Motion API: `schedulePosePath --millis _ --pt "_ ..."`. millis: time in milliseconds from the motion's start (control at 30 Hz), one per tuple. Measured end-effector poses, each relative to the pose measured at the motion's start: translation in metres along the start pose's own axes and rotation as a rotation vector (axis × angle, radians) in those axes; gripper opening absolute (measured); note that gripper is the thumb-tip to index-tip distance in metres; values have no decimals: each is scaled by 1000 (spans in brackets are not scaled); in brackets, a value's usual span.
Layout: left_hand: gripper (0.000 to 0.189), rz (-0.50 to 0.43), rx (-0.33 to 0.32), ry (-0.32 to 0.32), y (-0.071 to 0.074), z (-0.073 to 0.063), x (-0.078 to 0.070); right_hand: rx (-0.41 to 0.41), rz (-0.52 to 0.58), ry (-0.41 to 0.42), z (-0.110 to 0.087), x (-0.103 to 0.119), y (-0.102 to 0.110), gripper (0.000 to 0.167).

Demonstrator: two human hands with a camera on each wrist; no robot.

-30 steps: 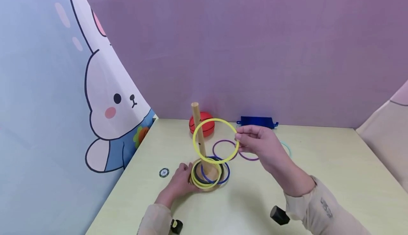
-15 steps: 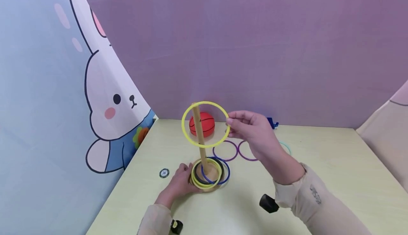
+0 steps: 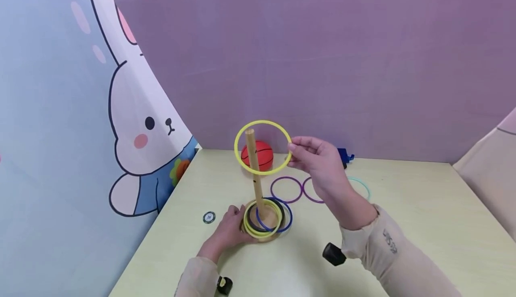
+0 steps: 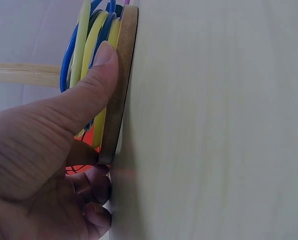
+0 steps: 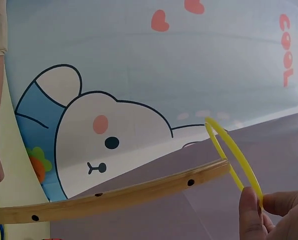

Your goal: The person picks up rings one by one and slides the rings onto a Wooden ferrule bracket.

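Hands (image 3: 230, 230) (image 3: 322, 165): yellow ring (image 3: 263, 122) pinched, base (image 4: 122, 92) gripped

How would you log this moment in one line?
right hand: pinches yellow ring at tip of peg; left hand: grips wooden base; on base: yellow, black, blue rings; behind peg: red ball

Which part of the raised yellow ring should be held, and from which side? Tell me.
Pinch the yellow ring at its right rim, coming from the right, as the right hand does. The rim is thin enough to pinch, and in the head view the wooden post shows toward the loop's left, so this should keep the hand clear.
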State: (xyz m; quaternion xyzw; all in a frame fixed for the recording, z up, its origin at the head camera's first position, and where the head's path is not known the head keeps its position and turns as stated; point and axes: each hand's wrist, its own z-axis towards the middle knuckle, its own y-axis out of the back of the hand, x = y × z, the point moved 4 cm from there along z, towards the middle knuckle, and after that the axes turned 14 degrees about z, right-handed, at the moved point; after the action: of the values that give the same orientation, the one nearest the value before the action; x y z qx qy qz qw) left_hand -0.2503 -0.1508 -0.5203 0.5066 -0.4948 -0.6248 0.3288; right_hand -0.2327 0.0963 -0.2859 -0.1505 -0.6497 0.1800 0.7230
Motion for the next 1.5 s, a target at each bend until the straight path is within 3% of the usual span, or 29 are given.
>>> schedulePosePath --millis 233,867,1200,1500 --pt "119 -19 8 4 2 -1 -1 -25 1 -49 3 -15 8 33" --pt "121 -15 10 6 -3 3 3 -43 -8 -32 9 -28 4 27" --pt "119 -16 15 17 -3 0 2 -96 -53 -168 8 -75 27 27" --pt "120 -29 27 21 1 -2 -1 -134 -102 -251 2 -137 58 23"
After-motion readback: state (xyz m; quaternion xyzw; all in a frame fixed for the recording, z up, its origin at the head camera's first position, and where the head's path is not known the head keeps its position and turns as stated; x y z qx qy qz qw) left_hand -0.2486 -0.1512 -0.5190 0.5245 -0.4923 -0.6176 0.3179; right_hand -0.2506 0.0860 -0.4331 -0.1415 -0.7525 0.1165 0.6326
